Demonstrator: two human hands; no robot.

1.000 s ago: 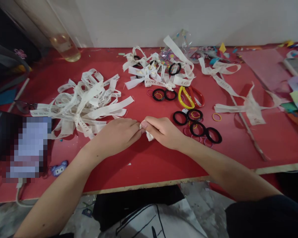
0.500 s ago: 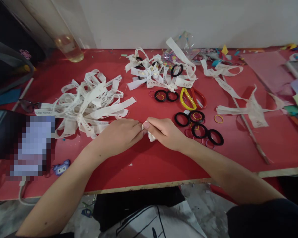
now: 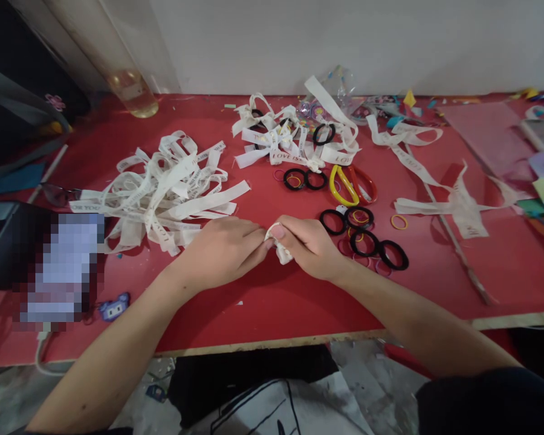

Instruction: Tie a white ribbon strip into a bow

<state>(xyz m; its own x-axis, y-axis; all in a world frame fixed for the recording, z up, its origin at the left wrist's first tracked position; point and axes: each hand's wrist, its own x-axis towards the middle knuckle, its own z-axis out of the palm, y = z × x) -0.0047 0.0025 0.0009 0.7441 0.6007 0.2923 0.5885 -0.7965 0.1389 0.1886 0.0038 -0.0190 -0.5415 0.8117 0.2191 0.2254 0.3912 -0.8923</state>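
A small white folded piece of ribbon (image 3: 284,254) is pinched between my two hands at the middle of the red table. My left hand (image 3: 229,248) is closed, its fingertips gripping the ribbon's left side. From the right, my right hand (image 3: 311,244) presses the same ribbon with its thumb on top, the other fingers curled beneath. Part of the ribbon is hidden inside the fingers. Left of my hands spreads a loose pile of printed white ribbons (image 3: 163,181). Several black hair ties (image 3: 381,244) lie just right of my right hand, among small coloured rubber bands.
Yellow and red loops (image 3: 333,188), perhaps scissor handles, lie beyond the hair ties. Ribbon bows (image 3: 276,139) sit at the back. Ribbon strips (image 3: 466,202) and a thin stick (image 3: 462,263) are at right. A blurred-out phone-like object (image 3: 63,266) and a bottle (image 3: 138,96) are at left.
My hands have shifted slightly right with the ribbon. More of the ribbon now shows, curling around my right thumb. The view has tilted a little; the things on the table have not moved.
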